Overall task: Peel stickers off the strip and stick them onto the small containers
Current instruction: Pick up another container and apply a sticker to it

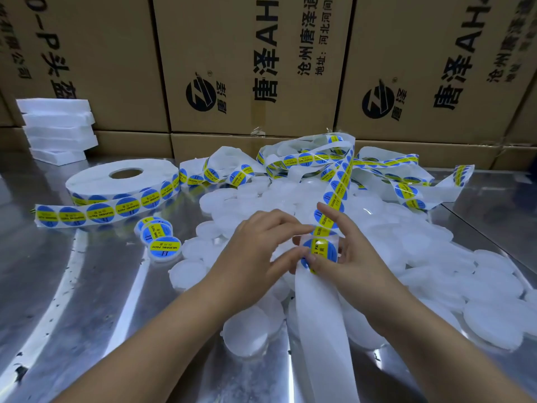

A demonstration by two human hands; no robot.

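Observation:
A long white strip of round blue-and-yellow stickers loops across a heap of small white round containers. Both hands meet at the middle of the view over the strip. My left hand pinches the edge of one blue sticker with thumb and forefinger. My right hand holds the strip beside that sticker, its forefinger lying along the strip. Whether a container sits under the sticker is hidden by the fingers. The bare white backing hangs down towards me.
A big roll of stickers lies at the left on the shiny metal table. Three labelled containers sit near it. White foam blocks are stacked at the back left. Printed cardboard boxes wall off the back.

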